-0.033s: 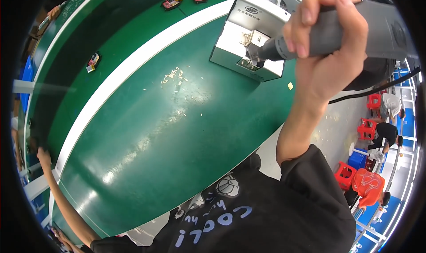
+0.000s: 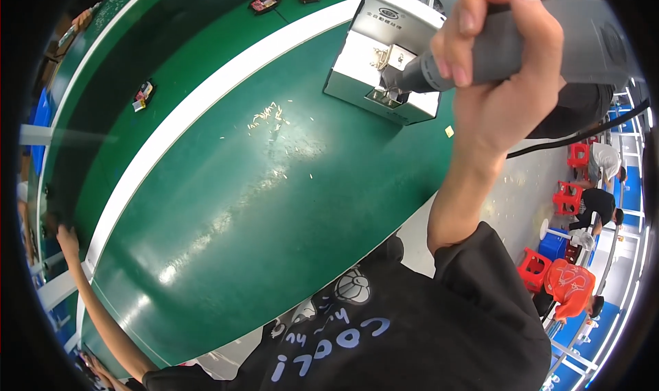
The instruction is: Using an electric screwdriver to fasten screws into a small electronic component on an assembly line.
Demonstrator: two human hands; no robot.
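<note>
My right hand (image 2: 504,82) is wrapped round a grey electric screwdriver (image 2: 583,44), tilted with its nose toward the left. Its tip reaches into the front opening of a white and dark green screw feeder (image 2: 353,58); whether it touches a screw cannot be made out. Far out to the left, my left hand (image 2: 67,242) is stretched over the white rail beside the green belt. A dark blurred thing (image 2: 51,221) is close to its fingers, which are too small and smeared to read.
Small pale slivers (image 2: 264,116) lie scattered on the green table (image 2: 288,212). Beyond the white rail (image 2: 206,89), small black assemblies (image 2: 264,5) sit on the green belt (image 2: 199,41). A black cable (image 2: 583,140) hangs at right. Other people and red stools (image 2: 532,271) are further right.
My right hand and the screwdriver have shifted very slightly to the left. My left hand stays in about the same place.
</note>
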